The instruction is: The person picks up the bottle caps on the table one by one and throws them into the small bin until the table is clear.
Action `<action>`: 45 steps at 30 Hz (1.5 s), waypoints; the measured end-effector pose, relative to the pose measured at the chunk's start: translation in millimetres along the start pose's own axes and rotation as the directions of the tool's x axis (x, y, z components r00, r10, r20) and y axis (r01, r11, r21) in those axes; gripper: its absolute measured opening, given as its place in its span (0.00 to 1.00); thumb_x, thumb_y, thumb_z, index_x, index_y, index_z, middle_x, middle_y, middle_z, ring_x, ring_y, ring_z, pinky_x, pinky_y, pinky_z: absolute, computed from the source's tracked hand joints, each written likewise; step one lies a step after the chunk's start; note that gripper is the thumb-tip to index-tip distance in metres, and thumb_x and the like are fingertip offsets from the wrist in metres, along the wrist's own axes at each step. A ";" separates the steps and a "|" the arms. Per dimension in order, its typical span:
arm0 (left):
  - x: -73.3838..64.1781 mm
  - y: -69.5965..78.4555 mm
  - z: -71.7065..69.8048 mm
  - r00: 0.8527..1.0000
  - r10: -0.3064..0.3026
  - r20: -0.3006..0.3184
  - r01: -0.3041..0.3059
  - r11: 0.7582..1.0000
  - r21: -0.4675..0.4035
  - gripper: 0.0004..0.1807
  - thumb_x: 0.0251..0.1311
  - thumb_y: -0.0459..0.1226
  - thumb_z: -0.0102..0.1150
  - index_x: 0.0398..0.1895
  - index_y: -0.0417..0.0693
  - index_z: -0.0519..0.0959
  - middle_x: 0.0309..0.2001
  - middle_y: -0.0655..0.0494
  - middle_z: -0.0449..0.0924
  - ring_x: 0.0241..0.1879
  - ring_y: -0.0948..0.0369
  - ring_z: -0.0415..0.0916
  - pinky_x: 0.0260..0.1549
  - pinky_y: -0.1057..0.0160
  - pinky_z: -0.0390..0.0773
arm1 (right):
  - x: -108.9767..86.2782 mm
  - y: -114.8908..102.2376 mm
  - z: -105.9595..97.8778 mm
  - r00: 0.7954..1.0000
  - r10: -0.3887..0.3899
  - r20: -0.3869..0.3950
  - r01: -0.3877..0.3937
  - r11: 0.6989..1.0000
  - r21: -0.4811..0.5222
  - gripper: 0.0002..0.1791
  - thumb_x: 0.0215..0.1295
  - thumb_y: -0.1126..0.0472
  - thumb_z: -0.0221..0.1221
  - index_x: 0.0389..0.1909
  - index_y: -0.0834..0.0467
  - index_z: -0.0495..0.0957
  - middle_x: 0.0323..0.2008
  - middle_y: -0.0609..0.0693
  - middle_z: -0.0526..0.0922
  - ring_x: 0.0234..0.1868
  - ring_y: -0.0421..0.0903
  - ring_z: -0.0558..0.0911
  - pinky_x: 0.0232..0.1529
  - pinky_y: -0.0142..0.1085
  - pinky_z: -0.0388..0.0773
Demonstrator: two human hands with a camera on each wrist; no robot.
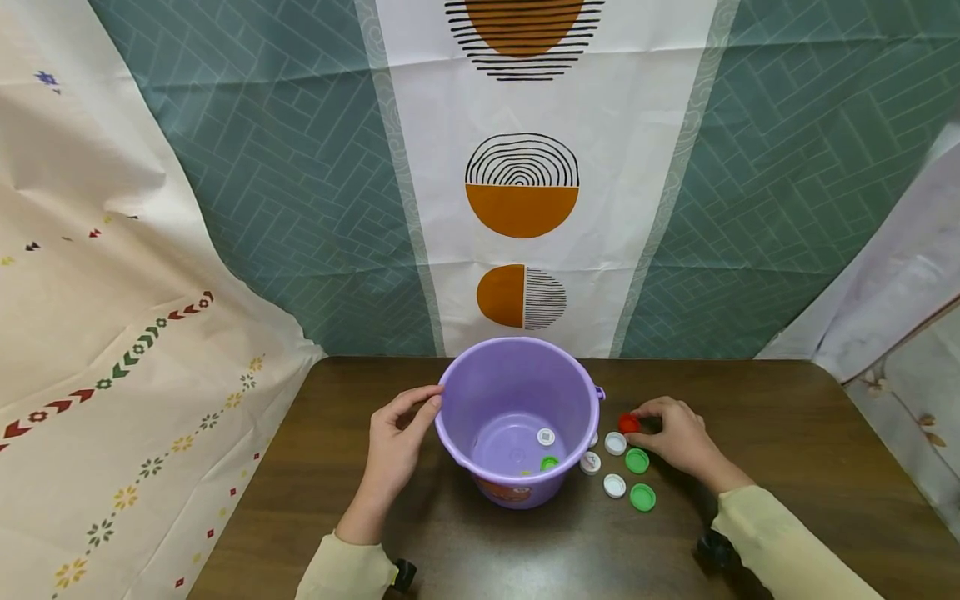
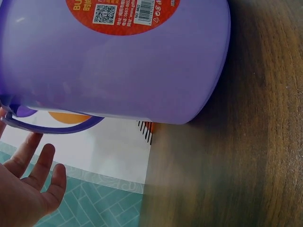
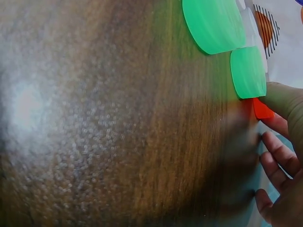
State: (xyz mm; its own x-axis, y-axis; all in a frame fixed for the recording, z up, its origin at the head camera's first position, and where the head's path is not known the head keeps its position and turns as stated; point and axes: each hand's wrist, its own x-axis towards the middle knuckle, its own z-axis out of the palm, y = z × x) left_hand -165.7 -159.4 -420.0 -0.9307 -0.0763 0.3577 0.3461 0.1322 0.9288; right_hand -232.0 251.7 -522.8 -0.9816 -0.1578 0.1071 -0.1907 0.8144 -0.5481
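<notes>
A purple bucket [image 1: 517,375] stands upright on the table, with a white cap [image 1: 546,437] and a green cap [image 1: 550,462] inside. My left hand [image 1: 395,437] holds its left rim with thumb and index finger. In the left wrist view the other fingers of the left hand [image 2: 35,184] spread below the bucket's handle [image 2: 61,128]. To the right of the bucket, my right hand [image 1: 678,437] pinches a red bottle cap [image 1: 628,423] between thumb and index finger, at table level. The right wrist view shows the red cap [image 3: 262,109] partly behind a green cap [image 3: 248,73].
Several loose caps lie between bucket and right hand, among them a white cap [image 1: 615,443], a green cap [image 1: 637,461] and a nearer green cap [image 1: 642,497]. The wooden table [image 1: 795,442] ends at a patterned cloth [image 1: 315,167] behind.
</notes>
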 end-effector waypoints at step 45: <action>-3.4 4.2 -1.0 1.000 -0.009 -0.014 0.010 0.999 0.045 0.13 0.58 0.35 0.61 0.46 0.41 0.81 0.45 0.44 0.82 0.41 0.67 0.79 0.36 0.69 0.78 | 1.8 -8.7 -29.5 0.999 0.033 -0.035 -0.027 0.988 0.152 0.27 0.49 0.41 0.67 0.46 0.54 0.80 0.39 0.50 0.85 0.44 0.49 0.81 0.45 0.43 0.76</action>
State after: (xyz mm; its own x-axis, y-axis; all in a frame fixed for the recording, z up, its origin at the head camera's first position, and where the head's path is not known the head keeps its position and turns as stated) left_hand -161.0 -159.6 -417.2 -0.9321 -0.0915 0.3505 0.3314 0.1756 0.9270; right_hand -232.0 260.9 -493.4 -0.9868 -0.1112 0.1180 -0.1618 0.7240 -0.6705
